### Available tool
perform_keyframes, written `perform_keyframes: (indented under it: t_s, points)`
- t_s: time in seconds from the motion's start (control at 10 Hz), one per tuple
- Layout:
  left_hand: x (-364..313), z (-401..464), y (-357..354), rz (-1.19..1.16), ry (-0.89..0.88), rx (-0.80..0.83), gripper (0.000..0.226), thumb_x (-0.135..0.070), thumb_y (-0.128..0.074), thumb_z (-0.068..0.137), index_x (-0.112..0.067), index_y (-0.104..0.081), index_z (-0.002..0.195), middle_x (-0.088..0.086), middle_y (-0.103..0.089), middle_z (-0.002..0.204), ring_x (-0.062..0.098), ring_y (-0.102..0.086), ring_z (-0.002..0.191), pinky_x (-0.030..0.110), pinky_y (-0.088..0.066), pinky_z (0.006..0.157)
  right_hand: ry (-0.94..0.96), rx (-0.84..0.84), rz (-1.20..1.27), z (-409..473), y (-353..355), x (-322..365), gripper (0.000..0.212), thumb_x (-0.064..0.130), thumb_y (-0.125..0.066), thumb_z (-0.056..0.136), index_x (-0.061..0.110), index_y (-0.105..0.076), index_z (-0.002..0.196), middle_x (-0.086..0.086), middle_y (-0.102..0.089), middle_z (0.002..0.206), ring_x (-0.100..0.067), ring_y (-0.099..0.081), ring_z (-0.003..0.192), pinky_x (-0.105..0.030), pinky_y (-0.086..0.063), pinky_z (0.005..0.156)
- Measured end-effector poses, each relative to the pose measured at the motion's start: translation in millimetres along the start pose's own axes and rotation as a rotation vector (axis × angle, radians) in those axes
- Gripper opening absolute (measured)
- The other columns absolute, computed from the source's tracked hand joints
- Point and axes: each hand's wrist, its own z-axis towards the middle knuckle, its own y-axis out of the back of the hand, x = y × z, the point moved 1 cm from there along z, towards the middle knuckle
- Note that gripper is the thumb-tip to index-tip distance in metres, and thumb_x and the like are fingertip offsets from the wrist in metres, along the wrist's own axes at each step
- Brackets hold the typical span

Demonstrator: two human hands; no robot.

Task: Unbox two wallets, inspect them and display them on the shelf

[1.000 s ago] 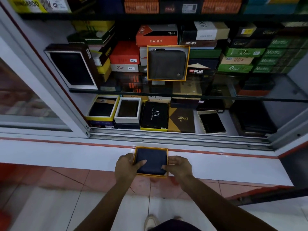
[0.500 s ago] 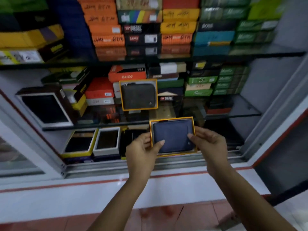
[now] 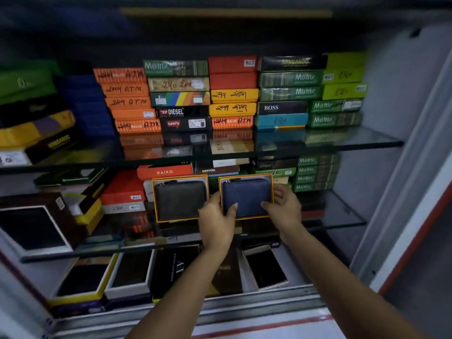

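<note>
A blue zip wallet (image 3: pixel 247 195) lies in an orange-rimmed box tray that I hold upright over the middle glass shelf (image 3: pixel 342 223). My left hand (image 3: pixel 216 222) grips the tray's left edge, thumb on the wallet's front. My right hand (image 3: pixel 285 207) grips its right edge. Just to the left, a dark grey zip wallet (image 3: pixel 180 199) stands upright in a matching orange-rimmed tray on the same shelf, leaning against stacked boxes. The two trays sit side by side, almost touching.
Stacks of coloured wallet boxes (image 3: pixel 232 94) fill the upper glass shelf and the back of the middle shelf. A large brown open box (image 3: pixel 34 228) stands at the left. Open boxed wallets (image 3: pixel 265 266) lie on the bottom shelf. A white cabinet frame (image 3: pixel 403 192) runs along the right.
Both hands lifted the blue wallet tray from the white ledge up to the middle shelf, beside the grey wallet. My view tilted upward.
</note>
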Motion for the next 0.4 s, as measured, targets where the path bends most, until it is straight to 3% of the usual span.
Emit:
perform_keyframes:
  t_s: [0.2,0.3,0.4]
  points:
    - [-3.2,4.4,-7.0,0.081,0.033,0.062,0.054,-0.026,-0.069,0.079,-0.013,-0.051,0.128,0.009,-0.058,0.122,0.025,-0.06,0.108,0.036,-0.052,0.09,0.088,0.067,0.007,2.3,-8.2,-0.4,0.057,-0.014,-0.055,0.075,0.007,-0.052,0.128,-0.002,-0.058,0.112,-0.014,-0.053,0.107,-0.03,-0.046,0.091]
    - [-4.3,5.5,-5.3,0.077,0.035,0.101,0.058,-0.025,-0.069,0.079,-0.012,-0.047,0.131,0.01,-0.053,0.127,0.026,-0.056,0.113,0.034,-0.048,0.091,0.112,0.082,-0.017,-1.8,-8.5,-1.4,0.06,-0.013,-0.051,0.074,0.01,-0.052,0.129,0.001,-0.057,0.113,-0.017,-0.055,0.111,-0.033,-0.046,0.095]
    - [-8.4,0.4,0.0,0.068,0.034,0.105,0.06,-0.023,-0.068,0.081,-0.01,-0.044,0.134,0.01,-0.051,0.131,0.026,-0.054,0.119,0.032,-0.046,0.094,0.154,0.054,-0.122,-7.7,-10.4,-3.2,0.063,-0.004,-0.052,0.076,0.013,-0.046,0.137,-0.006,-0.056,0.131,-0.026,-0.05,0.127,-0.04,-0.04,0.108]
